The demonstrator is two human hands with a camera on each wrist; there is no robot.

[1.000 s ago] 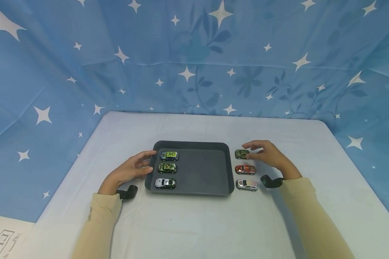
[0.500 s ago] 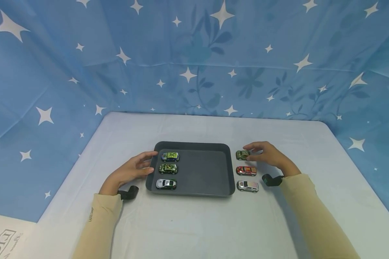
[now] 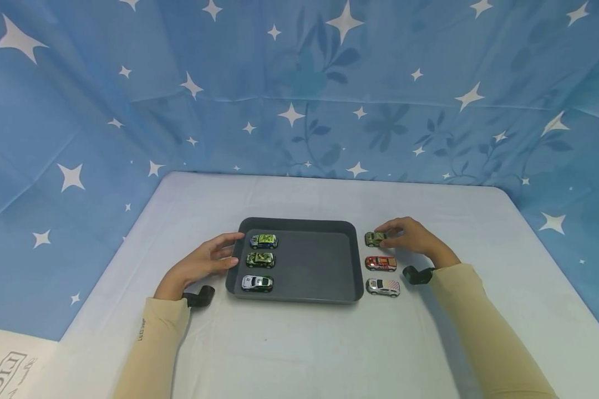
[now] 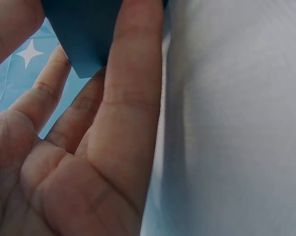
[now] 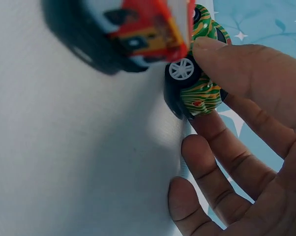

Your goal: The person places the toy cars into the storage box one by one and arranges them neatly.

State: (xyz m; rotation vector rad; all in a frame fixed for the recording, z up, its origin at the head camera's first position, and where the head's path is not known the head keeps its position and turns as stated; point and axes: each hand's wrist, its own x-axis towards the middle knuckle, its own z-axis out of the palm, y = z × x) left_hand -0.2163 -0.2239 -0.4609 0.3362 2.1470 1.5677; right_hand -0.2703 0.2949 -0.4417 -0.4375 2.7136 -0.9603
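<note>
In the head view, my left hand (image 3: pixel 202 264) touches the left side of the grey tray (image 3: pixel 319 266), its fingers fairly straight and the thumb near the rim. The left wrist view shows the tray's dark wall (image 4: pixel 86 39) between the thumb and the other fingers. To the right of the tray, my right hand (image 3: pixel 413 240) pinches a green camouflage toy car (image 3: pixel 374 239) between thumb and fingers. Its striped side and wheel show beside the thumb in the right wrist view, where the lower fingers (image 5: pixel 202 155) curl loosely below the car.
Inside the tray, along its left side, stand a yellow-green toy car (image 3: pixel 263 241), a camouflage one (image 3: pixel 260 260) and a white one (image 3: pixel 257 284). A red toy car (image 3: pixel 381 263) and a silver one (image 3: pixel 383 287) stand right of the tray. Behind the white table (image 3: pixel 299 349) hangs a blue star-patterned cloth (image 3: pixel 259 83).
My right thumb and fingers have come in closer on the green toy car. The left hand stays at the tray, and the whole head view has shifted slightly.
</note>
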